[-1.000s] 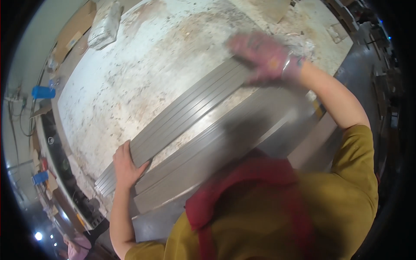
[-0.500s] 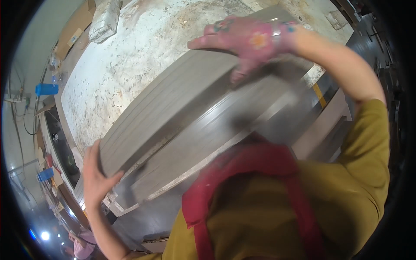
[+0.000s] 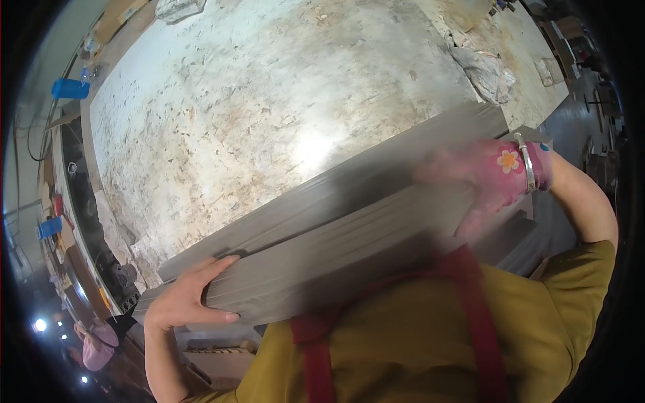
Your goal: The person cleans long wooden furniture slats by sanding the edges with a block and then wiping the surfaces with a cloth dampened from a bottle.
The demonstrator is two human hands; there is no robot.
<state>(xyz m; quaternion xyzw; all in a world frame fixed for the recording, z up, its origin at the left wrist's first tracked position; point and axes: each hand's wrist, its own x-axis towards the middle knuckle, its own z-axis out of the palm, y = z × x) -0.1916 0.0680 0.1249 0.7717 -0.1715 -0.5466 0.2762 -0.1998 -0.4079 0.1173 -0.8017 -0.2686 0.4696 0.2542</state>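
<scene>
A long grey board [image 3: 329, 245] with a streaked, wood-like face lies slantwise in front of my body. My bare left hand [image 3: 185, 295] grips its left end, fingers over the far edge and thumb on the near side. Toward the right end, my right hand [image 3: 494, 178], in a pink flowered glove, spans the same board; its fingertips are smeared by motion. A second grey board [image 3: 282, 218] lies just beyond, along the near edge of the stained white table [image 3: 269, 101]. Part of it is hidden behind the held board and my right hand.
Crumpled pale sheeting [image 3: 487, 74] lies at the table's far right. A whitish wrapped bundle [image 3: 180, 8] sits at the far left edge. Past the left side hangs a blue container [image 3: 70, 88]. A person in pink [image 3: 99, 346] is at lower left.
Both hands and the held board have come nearer my body, and my right hand has moved right and down. The second board now shows on the far side of the held one.
</scene>
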